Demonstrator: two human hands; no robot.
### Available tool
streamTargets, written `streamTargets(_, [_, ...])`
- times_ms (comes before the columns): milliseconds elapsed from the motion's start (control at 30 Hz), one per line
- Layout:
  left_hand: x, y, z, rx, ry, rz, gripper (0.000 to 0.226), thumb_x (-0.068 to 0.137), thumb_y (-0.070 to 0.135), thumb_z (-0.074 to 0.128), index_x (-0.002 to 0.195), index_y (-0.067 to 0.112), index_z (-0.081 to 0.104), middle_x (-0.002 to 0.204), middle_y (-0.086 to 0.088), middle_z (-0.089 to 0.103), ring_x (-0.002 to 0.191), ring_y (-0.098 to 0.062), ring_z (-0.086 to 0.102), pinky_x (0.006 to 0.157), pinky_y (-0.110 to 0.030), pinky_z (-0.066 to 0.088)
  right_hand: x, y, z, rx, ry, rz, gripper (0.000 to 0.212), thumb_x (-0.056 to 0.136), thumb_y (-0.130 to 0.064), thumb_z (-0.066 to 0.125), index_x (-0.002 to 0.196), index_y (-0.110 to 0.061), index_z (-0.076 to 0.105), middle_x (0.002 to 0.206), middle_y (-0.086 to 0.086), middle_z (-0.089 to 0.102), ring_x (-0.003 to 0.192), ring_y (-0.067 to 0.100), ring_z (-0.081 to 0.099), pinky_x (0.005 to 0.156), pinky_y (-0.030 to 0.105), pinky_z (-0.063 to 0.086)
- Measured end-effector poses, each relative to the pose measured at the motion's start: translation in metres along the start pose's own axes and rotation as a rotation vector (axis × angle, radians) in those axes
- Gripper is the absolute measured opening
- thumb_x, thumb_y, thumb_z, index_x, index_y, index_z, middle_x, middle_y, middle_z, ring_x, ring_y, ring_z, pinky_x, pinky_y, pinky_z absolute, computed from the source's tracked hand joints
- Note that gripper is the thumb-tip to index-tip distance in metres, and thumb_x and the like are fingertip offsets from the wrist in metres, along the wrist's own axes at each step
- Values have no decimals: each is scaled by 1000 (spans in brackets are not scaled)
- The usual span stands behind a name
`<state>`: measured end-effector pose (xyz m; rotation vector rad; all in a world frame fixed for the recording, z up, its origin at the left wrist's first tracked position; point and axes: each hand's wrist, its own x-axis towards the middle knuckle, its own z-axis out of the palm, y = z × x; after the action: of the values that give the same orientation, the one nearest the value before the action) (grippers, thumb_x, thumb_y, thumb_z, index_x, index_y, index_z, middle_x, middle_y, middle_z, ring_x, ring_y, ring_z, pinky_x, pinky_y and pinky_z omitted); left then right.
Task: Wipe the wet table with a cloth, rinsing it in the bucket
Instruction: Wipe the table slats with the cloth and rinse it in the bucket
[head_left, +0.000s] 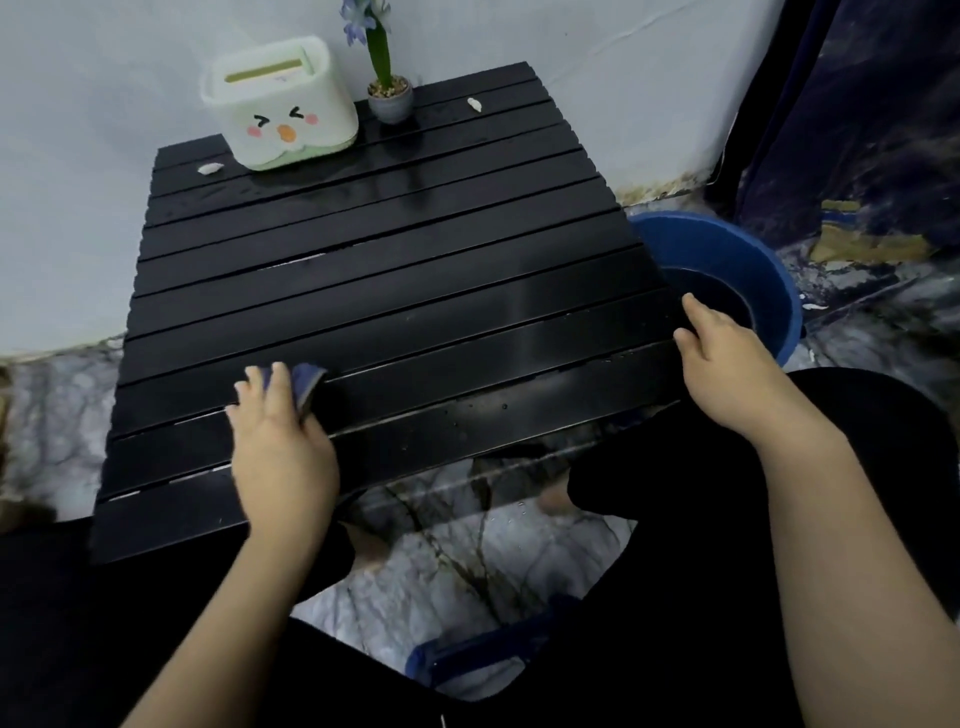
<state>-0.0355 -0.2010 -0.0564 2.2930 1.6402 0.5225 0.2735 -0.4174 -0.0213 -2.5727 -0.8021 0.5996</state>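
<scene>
**Cloth Pressed on Slatted Table, Near Edge**

The table (395, 291) was black, built of parallel slats, and its surface showed a wet sheen with droplets near the near edge. The cloth (307, 385) was blue, bunched, and mostly covered; it lay on the slats close to the near-left corner. The left hand (280, 441) pressed down on the cloth with fingers spread flat over it. The right hand (727, 358) gripped the table's right edge near the near-right corner, fingers curled over the rim. The bucket (748, 260) was blue, held dark water, and stood on the floor just beside the right edge. A tissue box (283, 111) and a potted flower (389, 96) stood along the far edge.
</scene>
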Motion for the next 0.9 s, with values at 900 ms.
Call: streamTargets(900, [-28,166,52,-675,-689,761,46,97,2,48,142,14,51,139,-3,58,128,-16,56,111,-27,37,-10,4,-4,74,-39,-35,69,104,-38,44,159,-15,10,165,7,18,152,21,17,118,36,21])
